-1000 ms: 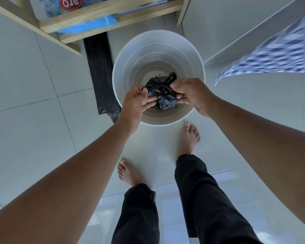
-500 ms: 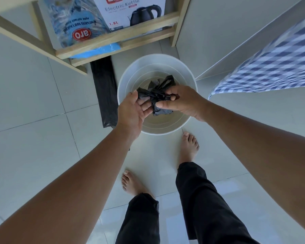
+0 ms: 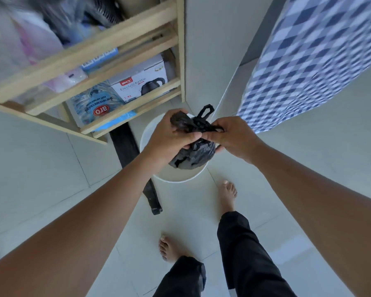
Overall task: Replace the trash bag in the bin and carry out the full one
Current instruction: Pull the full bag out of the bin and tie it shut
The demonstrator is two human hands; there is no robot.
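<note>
A small black trash bag (image 3: 194, 153), bunched and knotted at its top, hangs above the white round bin (image 3: 180, 176) on the floor. My left hand (image 3: 169, 133) grips the bag's gathered neck from the left. My right hand (image 3: 234, 136) pinches the bag's handles from the right, and one handle loop (image 3: 206, 111) sticks up between the hands. The bin's inside is mostly hidden behind the bag and my hands. A flat folded black bag (image 3: 135, 166) lies on the tiles just left of the bin.
A wooden shelf rack (image 3: 124, 37) stands at the back left, holding an electric kettle box (image 3: 141, 84) and a blue package (image 3: 94, 103). A blue checked cloth (image 3: 304, 61) hangs at the right. My bare feet (image 3: 228, 196) stand on pale tiles just before the bin.
Both hands have lifted the black bag up out of the bin, and it now hangs above the rim. The view has tilted up, showing more of the shelf rack.
</note>
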